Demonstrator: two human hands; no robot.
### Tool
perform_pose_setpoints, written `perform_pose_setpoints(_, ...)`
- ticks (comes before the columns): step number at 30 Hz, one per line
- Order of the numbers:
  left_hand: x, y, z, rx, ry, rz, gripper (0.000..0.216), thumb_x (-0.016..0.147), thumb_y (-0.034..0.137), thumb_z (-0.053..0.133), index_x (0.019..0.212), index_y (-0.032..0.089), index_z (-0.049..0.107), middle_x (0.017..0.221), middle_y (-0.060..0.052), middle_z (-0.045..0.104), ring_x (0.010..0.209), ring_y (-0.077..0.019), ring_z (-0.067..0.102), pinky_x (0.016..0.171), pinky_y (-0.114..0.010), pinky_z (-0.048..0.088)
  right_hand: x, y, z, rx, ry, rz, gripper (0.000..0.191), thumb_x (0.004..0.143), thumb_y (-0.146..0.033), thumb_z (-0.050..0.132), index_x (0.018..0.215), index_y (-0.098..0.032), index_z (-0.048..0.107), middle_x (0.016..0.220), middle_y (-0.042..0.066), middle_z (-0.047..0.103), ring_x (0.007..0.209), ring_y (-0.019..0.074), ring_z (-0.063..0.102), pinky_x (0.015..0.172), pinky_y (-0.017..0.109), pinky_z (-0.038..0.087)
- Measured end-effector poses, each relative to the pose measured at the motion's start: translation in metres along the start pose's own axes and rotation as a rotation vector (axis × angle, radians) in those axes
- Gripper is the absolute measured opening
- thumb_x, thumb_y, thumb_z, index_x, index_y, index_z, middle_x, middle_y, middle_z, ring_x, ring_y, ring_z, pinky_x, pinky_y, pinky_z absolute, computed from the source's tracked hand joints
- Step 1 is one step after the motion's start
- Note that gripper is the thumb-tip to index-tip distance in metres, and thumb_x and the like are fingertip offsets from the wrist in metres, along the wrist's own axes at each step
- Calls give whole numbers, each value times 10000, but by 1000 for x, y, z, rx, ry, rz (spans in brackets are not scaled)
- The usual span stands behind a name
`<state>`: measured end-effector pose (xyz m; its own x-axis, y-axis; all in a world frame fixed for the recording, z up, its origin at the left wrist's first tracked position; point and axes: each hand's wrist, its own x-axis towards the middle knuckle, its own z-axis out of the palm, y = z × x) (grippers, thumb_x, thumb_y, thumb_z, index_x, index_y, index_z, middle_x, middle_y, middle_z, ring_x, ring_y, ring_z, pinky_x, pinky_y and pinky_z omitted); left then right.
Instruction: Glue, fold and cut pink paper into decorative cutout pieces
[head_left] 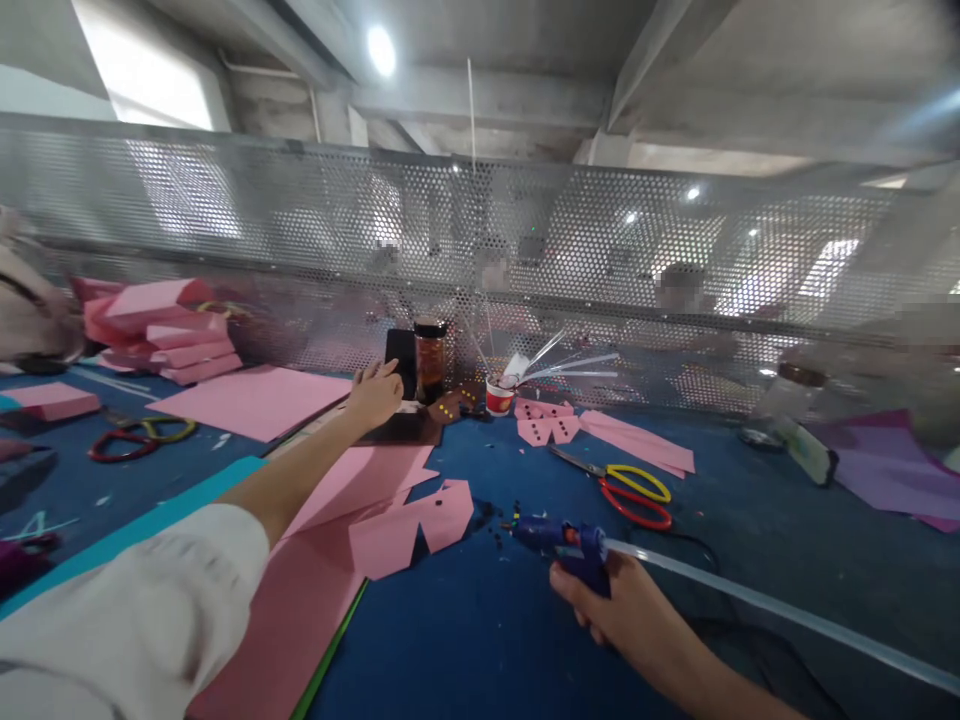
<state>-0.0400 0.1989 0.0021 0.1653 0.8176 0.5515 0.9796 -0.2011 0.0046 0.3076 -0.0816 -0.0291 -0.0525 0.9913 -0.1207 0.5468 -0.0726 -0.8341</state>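
Note:
My right hand (611, 605) is wrapped around the grip of a blue glue gun (559, 540). A long clear glue stick (765, 600) runs out of its back, and its nozzle points left at small black dots on the table. Left of the nozzle lies a cut pink paper piece (416, 530) with a dark dot on it. My left hand (377, 393) is stretched far forward, fingers apart, at an upright black phone (402, 360). Whether the fingertips touch it I cannot tell. Beside the phone stands a brown jar with a dark lid (430, 360).
Red-and-yellow scissors (630, 493) lie beyond the glue gun. A paper cup (499, 396) holds clear sticks, near dotted pink pieces (546, 422). Pink sheets (300, 590) lie under my left arm, folded pink paper (169, 330) at left. A perforated metal screen (480, 240) closes the back.

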Motion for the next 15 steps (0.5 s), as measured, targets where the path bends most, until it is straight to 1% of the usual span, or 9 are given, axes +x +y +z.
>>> perform_pose_setpoints(3,2,-5,11,12,-10,13,342,958,341,595,1257,175,576,1258,-102,602,1049,-231,629,882,-442,554,4,4,1,-5,-4,36,317,863,-470,620,995,-182,600,629,-19,558,493,115,526,426,200,412)
perform_pose_setpoints(5,2,-8,18,7,-25,24,324,954,331,599,1238,175,591,1299,-107,587,1115,-254,605,935,-478,524,5,4,2,-18,-10,62,321,857,-475,624,978,-178,605,609,-23,553,468,105,508,419,198,399)
perform_pose_setpoints(6,2,-9,21,2,-33,25,271,955,310,588,1191,182,622,1343,-109,574,1187,-281,569,983,-508,487,5,4,2,-23,-13,69,320,859,-475,620,970,-176,606,602,-24,552,460,100,501,421,197,398)
perform_pose_setpoints(8,1,-10,27,-10,-49,18,183,954,257,539,1047,198,684,1441,-96,531,1342,-337,442,1070,-559,380,5,3,1,-28,-13,71,318,866,-475,607,960,-172,603,601,-24,554,454,93,492,428,194,399)
perform_pose_setpoints(10,1,-10,32,-22,-55,5,227,941,222,480,941,203,706,1503,-74,487,1422,-363,332,1103,-573,310,5,3,2,-33,-12,57,316,873,-475,595,958,-170,598,605,-22,557,457,91,490,430,193,401)
perform_pose_setpoints(12,2,-10,35,-32,-55,-6,264,932,226,446,941,194,708,1520,-81,468,1431,-364,318,1101,-568,301,5,4,2,-40,-10,50,319,872,-477,594,962,-172,593,597,-24,552,451,93,484,420,194,395)
perform_pose_setpoints(15,4,-9,38,-44,-50,-16,284,920,238,430,952,195,710,1506,-86,488,1420,-353,340,1097,-559,301,6,7,4,-35,5,67,329,864,-486,601,979,-178,591,586,-28,541,441,98,480,407,198,389)
